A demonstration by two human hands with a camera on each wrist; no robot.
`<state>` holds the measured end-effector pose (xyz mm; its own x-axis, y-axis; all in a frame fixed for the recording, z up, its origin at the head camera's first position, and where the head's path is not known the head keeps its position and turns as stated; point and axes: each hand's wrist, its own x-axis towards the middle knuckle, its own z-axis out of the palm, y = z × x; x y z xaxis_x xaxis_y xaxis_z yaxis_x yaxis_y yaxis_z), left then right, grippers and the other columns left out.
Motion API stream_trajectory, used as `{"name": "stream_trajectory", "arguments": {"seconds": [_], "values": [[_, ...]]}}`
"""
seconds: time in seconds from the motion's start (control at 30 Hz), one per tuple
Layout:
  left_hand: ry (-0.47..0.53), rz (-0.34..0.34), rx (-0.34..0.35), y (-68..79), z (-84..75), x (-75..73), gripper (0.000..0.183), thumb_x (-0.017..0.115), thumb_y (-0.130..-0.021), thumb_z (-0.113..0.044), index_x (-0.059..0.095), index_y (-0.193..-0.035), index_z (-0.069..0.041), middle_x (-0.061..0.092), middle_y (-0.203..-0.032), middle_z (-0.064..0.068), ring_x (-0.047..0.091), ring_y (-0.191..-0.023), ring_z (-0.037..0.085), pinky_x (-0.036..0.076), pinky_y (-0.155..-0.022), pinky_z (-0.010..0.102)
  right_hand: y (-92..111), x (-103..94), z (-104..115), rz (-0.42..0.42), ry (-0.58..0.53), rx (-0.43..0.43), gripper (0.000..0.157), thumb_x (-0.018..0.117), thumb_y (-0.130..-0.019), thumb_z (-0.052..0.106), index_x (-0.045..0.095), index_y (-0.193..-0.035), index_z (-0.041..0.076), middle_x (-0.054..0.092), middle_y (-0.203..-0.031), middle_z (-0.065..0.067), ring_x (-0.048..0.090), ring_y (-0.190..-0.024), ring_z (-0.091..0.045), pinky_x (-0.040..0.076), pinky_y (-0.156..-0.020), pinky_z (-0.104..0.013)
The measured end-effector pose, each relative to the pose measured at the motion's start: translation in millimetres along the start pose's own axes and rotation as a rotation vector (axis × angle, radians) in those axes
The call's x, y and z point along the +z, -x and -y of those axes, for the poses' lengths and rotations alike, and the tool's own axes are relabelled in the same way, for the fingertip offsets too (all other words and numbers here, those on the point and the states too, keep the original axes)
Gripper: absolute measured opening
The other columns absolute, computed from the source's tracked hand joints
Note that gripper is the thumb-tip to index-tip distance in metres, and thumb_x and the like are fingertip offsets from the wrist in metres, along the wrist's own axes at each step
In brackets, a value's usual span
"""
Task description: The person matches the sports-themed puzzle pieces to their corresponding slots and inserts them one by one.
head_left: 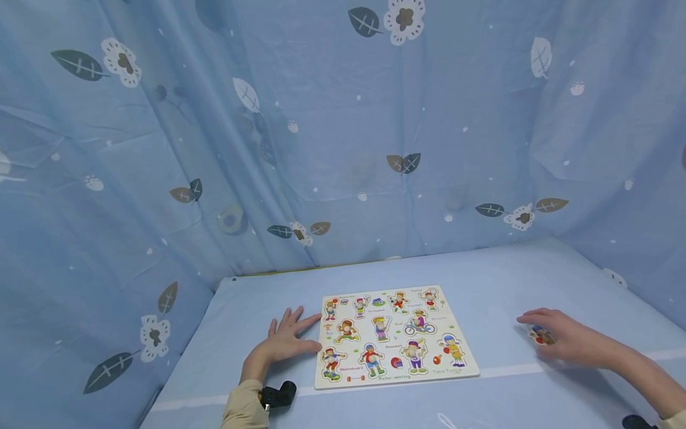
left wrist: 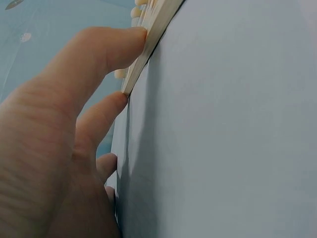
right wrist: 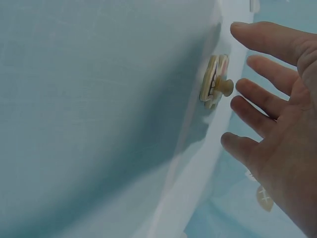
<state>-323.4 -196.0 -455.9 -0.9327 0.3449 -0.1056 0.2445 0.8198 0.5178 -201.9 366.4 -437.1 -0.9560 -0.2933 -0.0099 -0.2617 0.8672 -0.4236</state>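
Observation:
A white wooden knob puzzle board (head_left: 364,325) with sports figures lies flat on the table. My left hand (head_left: 284,342) is at its left edge, fingers spread; in the left wrist view the thumb and a finger touch the board's side edge (left wrist: 157,30). Far to the right, my right hand (head_left: 576,339) hovers around a small knobbed puzzle piece (head_left: 541,335), partly hidden behind it in the head view. In the right wrist view this piece (right wrist: 213,84) looks layered, its round knob (right wrist: 226,88) facing the hand. The fingers there are loosely bent and apart from the knob.
A pale blue cloth covers the table (head_left: 498,280), with a white stripe across it. Blue patterned curtains (head_left: 332,119) hang behind and at both sides. Dark wrist cameras (head_left: 278,394) sit on both wrists.

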Motion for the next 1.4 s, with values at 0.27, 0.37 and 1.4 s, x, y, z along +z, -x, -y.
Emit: {"name": "stream_trajectory", "arguments": {"seconds": [0.27,0.37,1.4], "values": [[0.006,0.004,-0.001,0.0,0.3,0.7,0.081,0.076,-0.074,-0.055,0.052,-0.146,-0.027,0.022,-0.162,0.018,0.003,-0.150,0.045,-0.004,-0.117,0.066,1,2.5,-5,0.038,-0.045,0.033,0.060,0.078,-0.081,0.016,0.056,-0.132,-0.005,0.050,-0.132,-0.034,0.045,-0.120,-0.058,0.046,-0.090,-0.066],[-0.001,0.002,0.003,-0.7,0.2,0.8,0.080,0.076,-0.074,-0.055,0.052,-0.146,-0.027,0.022,-0.162,0.018,0.003,-0.150,0.045,-0.004,-0.117,0.065,2,4.0,-9,0.048,-0.044,0.054,0.059,0.077,-0.081,0.016,0.057,-0.132,-0.004,0.053,-0.131,-0.031,0.049,-0.119,-0.054,0.049,-0.089,-0.060],[-0.024,-0.013,-0.023,-2.1,1.4,3.1,0.081,0.076,-0.074,-0.056,0.052,-0.146,-0.027,0.023,-0.163,0.017,0.004,-0.151,0.044,-0.003,-0.117,0.065,14,-8.3,-17,0.172,-0.155,0.067,0.062,0.070,-0.082,0.002,0.047,-0.140,-0.003,0.044,-0.138,-0.034,0.041,-0.124,-0.059,0.050,-0.085,-0.042]]}}
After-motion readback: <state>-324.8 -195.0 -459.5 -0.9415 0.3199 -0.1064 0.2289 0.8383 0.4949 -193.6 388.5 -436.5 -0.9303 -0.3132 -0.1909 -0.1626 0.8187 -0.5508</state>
